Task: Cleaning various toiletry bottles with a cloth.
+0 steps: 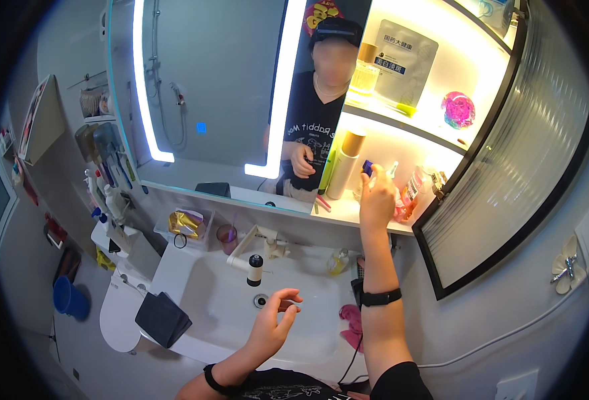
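At the upper right of the frame, we saw the right hand [378, 202] at the lit cabinet's lower shelf [349, 212], its fingertips at a dark blue item [368, 167] between a tall pale bottle [340, 176] and a pink bottle [411, 189] — whether they gripped it, we could not tell. At the lower centre, we saw the left hand [272, 328] over the white sink [208, 303], holding nothing, its fingers loosely curled and parted.
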`<state>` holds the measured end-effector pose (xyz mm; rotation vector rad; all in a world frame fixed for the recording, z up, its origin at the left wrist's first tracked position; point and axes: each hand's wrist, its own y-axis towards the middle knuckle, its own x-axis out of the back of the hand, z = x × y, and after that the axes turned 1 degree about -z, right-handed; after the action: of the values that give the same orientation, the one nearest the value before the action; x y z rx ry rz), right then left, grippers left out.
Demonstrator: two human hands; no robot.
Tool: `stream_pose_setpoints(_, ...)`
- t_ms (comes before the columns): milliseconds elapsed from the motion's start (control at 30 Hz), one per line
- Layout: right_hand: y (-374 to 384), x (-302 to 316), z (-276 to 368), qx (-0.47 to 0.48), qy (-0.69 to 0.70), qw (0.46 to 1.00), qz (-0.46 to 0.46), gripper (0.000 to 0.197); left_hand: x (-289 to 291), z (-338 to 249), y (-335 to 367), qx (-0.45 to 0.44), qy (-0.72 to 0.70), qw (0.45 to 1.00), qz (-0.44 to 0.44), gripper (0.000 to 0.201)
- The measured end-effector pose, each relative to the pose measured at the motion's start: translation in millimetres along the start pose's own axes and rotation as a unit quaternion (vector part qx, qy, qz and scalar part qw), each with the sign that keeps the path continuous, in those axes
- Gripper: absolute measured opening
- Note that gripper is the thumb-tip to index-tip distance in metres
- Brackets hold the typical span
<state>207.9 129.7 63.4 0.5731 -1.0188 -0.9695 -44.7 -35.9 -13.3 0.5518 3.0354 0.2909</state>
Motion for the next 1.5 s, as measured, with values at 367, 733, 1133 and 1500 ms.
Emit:
stream_pose_setpoints(367, 13.6, 0.7, -19.4, 0.028, -0.094, 0.995, -0.032, 0.030, -8.5, -3.9, -1.7, 0.006, 0.031, 0.999, 0.031, 0.026)
stream_pose_setpoints(733, -81.4, 130.4, 58.2, -0.153, 0.421, 0.884, 0.130, 0.025, -5.1, -13.8, 9.5, -0.061, 0.015, 0.998, -0.030, 0.036)
stream_pose_setpoints(1133, -140.7, 133.7, 61.3, 0.008, 0.449, 0.867, 0.215, 0.031, 9.2, 5.6, -7.2, 0.029, 0.026, 0.998, -0.048, 0.030)
stream_pose_setpoints(1500, -146.5, 123.8, 79.2, 0.109, 0.332, 0.922, 0.166, 0.055, 5.0, -16.4, -5.2, -0.154, 0.214, 0.962, -0.069, 0.039)
